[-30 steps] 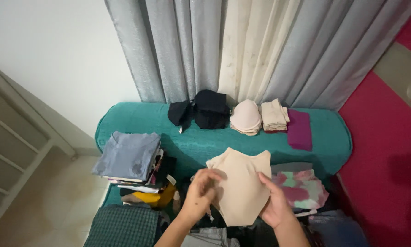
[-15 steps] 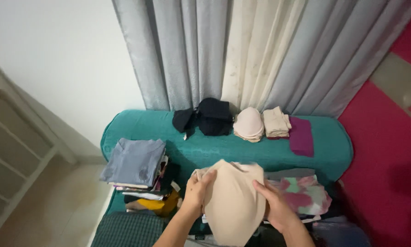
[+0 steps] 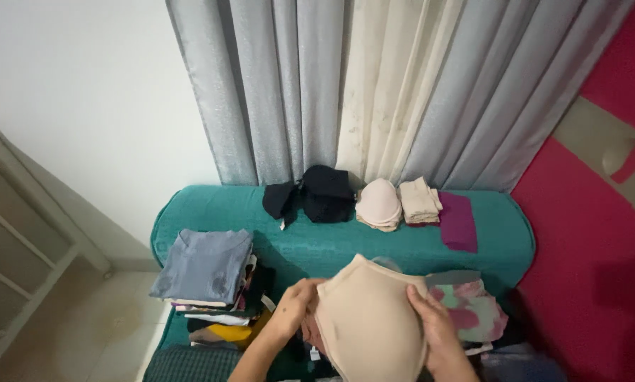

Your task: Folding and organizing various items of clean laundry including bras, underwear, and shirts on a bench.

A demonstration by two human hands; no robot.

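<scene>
Your left hand [image 3: 291, 311] and right hand [image 3: 434, 332] both grip the beige padded bra [image 3: 369, 327], fingers curled over its two side edges, cups folded together. You hold it above the teal bed [image 3: 331, 244], just right of the folded clothes stack [image 3: 208, 272].

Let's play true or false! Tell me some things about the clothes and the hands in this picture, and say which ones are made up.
1. Both hands hold a beige padded garment. True: the left hand grips its left edge and the right hand its right edge.
2. The cushion under the clothes is orange. False: it is teal.
3. A stack topped by a grey folded shirt sits at the left. True.
4. The black garments lie right of the purple cloth. False: they lie left of it.
5. Grey curtains hang behind the cushion. True.
</scene>
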